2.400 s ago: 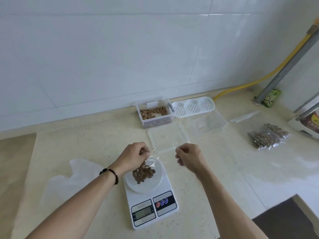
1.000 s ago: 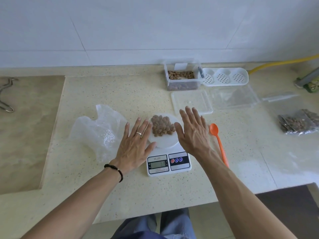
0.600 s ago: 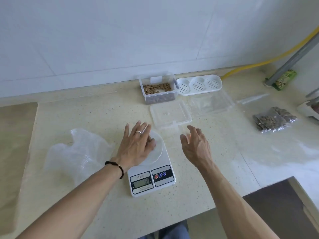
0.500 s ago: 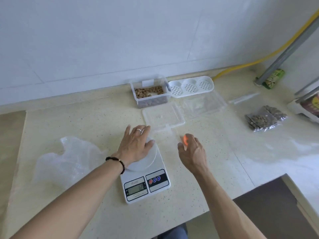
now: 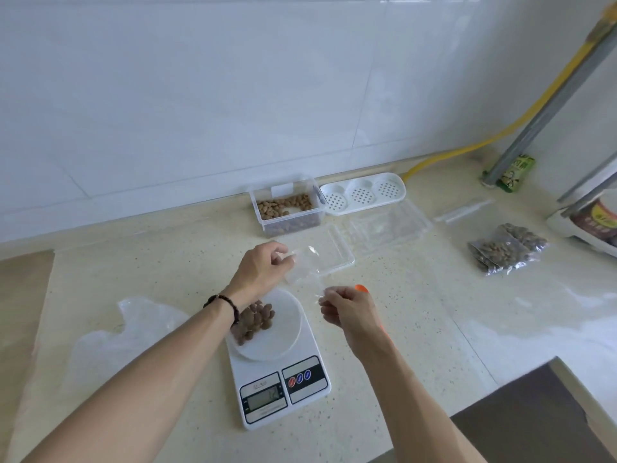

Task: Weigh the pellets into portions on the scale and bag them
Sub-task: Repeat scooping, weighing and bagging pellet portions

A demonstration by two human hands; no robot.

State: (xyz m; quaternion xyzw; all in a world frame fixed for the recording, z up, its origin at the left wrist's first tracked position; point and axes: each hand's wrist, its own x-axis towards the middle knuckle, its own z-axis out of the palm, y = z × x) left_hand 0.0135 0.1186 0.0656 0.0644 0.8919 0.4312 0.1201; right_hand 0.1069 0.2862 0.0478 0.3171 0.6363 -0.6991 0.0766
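A white digital scale stands on the counter with a pile of brown pellets on its round pan. Both hands hold a small clear plastic bag just behind the scale. My left hand pinches its far left edge, and my right hand pinches its near right edge. An orange spoon lies under my right hand, only its tip showing. The clear pellet tub sits by the wall.
A clear lid and a stack of clear bags lie behind my hands. A white perforated tray is beside the tub. Two filled pellet bags lie at right. A crumpled plastic bag lies left of the scale.
My left hand has lifted off the scale pan, uncovering the pellets. Both hands now hold up a clear bag between them behind the scale; before, they held nothing.
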